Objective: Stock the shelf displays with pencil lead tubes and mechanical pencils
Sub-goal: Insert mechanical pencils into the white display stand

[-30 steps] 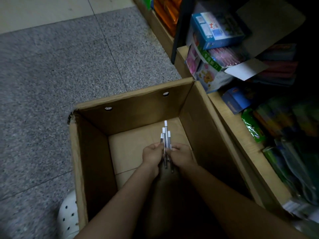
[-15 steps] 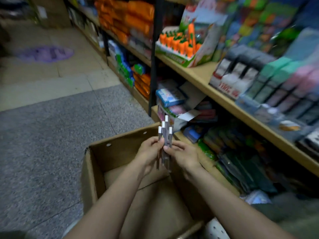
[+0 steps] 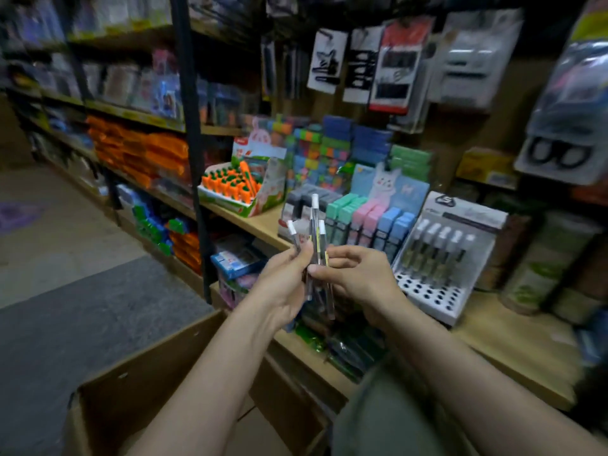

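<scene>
While I am standing in front of the shelf [image 3: 260, 225], I am holding a small bundle of mechanical pencils [image 3: 316, 255] between both hands, above the shelf's edge. My left hand [image 3: 284, 284] is gripping the bundle from the left side, with the thumb and fingers curled around the barrels. My right hand [image 3: 360, 274] is also curling its fingers around the same pencils from the right side, the thumb lying near the middle of them. The pencils are standing almost upright, their white caps pointing up, and one cap is reaching higher than the others. Just behind them on the shelf, a white display stand [image 3: 441, 258] is carrying a row of white-capped items in its upper part, and the holes of its lower part are showing dark. To its left, pastel boxes [image 3: 365, 218] are standing in rows, and further left a carton of orange carrot-shaped items [image 3: 230, 184] is sitting. Below my arms, an open cardboard box [image 3: 138, 383] is standing on the floor.
</scene>
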{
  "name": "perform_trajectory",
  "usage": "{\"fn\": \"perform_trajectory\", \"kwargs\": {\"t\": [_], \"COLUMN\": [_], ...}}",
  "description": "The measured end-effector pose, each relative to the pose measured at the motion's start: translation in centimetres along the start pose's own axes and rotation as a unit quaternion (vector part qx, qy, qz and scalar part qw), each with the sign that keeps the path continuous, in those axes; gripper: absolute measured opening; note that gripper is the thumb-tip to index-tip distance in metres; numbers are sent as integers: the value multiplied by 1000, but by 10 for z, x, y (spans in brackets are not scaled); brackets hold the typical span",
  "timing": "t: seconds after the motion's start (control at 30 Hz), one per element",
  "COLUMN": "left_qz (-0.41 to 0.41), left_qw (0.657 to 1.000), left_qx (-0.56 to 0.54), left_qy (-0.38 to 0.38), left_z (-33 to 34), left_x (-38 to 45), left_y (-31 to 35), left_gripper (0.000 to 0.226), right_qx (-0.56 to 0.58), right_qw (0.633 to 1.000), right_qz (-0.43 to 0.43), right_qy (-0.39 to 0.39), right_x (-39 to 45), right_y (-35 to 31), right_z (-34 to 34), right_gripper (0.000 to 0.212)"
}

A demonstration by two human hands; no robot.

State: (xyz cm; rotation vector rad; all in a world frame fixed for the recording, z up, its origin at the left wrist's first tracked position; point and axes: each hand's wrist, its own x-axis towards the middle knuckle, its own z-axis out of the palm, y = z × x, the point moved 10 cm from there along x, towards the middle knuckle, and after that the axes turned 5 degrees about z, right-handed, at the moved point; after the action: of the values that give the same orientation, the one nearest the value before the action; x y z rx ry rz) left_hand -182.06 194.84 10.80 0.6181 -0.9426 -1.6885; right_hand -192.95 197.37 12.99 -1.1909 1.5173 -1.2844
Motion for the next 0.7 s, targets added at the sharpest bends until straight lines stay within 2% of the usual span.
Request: {"fn": "perform_trajectory", "kwargs": {"t": [0.1, 0.23, 0.33, 0.4, 0.53, 0.63, 0.7], "left_qz": [0, -15, -27, -43, -37, -20, -17], "left_qw": [999, 995, 996, 997, 998, 994, 988], "left_qx": [9, 6, -7, -16, 42, 97, 124], "left_qy": [-51, -103, -86, -57, 3, -38, -90], "left_z": [40, 74, 88, 95, 99, 120, 137], "left_x": [2, 1, 3, 6, 15, 21, 23], "left_y": [-4, -19, -34, -45, -55, -65, -77], "left_gripper": [29, 24, 23, 26, 22, 21, 23], "right_qx": [17, -26, -79, -120, -123, -144, -156], "right_qw": [999, 997, 992, 983, 971, 953, 940], "right_qz": [2, -12, -48, -79, -134, -170, -187], "right_qy": [30, 68, 90, 112, 156, 203, 240], "right_x": [-6, -15, -22, -29, -39, -48, -49], "right_y": [-8, -11, -12, -14, -19, -34, -43], "right_z": [-34, -71, -92, -104, -145, -183, -205], "right_gripper": [46, 41, 35, 46, 90, 97, 90]}}
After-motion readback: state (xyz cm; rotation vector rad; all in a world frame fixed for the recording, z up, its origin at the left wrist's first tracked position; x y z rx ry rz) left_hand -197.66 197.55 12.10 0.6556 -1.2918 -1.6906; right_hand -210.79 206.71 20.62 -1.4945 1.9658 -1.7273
